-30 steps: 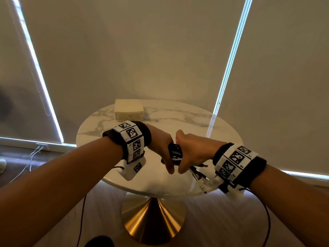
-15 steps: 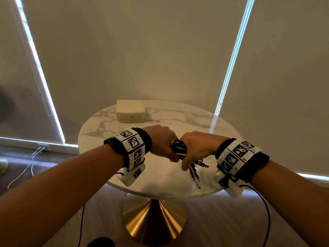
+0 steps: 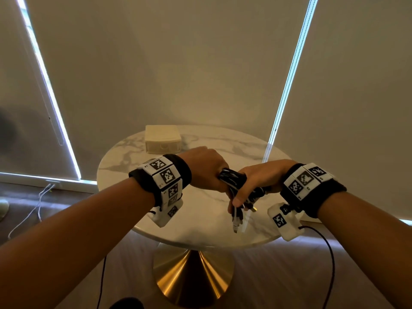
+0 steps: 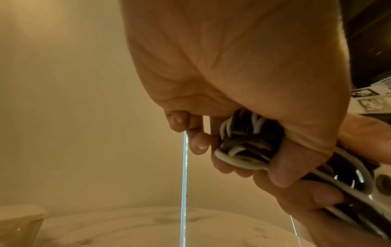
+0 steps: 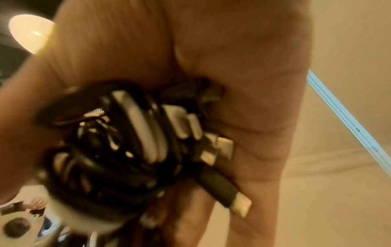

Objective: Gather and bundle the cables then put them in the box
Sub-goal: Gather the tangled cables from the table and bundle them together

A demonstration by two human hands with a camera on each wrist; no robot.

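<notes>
1. Both hands grasp one bundle of cables point(image 3: 233, 178) above the near half of the marble table point(image 3: 200, 228). The left hand point(image 3: 206, 169) has its fingers curled round the looped end; the right hand point(image 3: 256, 179) is wrapped round the middle, with the plug ends point(image 3: 237, 217) hanging below its thumb.

2. Likeliest slip, as I judge it: the loops spring open. The coil is held only by finger pressure — no tie or band shows in any view — so if either hand lets go to reach for the box point(image 3: 162, 139), the stiffer black strands could uncoil and spill onto the table.

3. The dangling plugs are loose. They could catch on the table edge or on the box rim during the transfer, and a snag would drag a strand out of the bundle.

4. The box stands at the far side of the table, well apart from the hands, and looks closed from here (I cannot tell how it opens). Opening it may need a free hand, which leaves a single hand holding the whole coil.

5. Counts: one bundle — black and white strands mixed, too tangled and blurred to number; several plug ends, at least three visible; one box; one table; two hands.
</notes>
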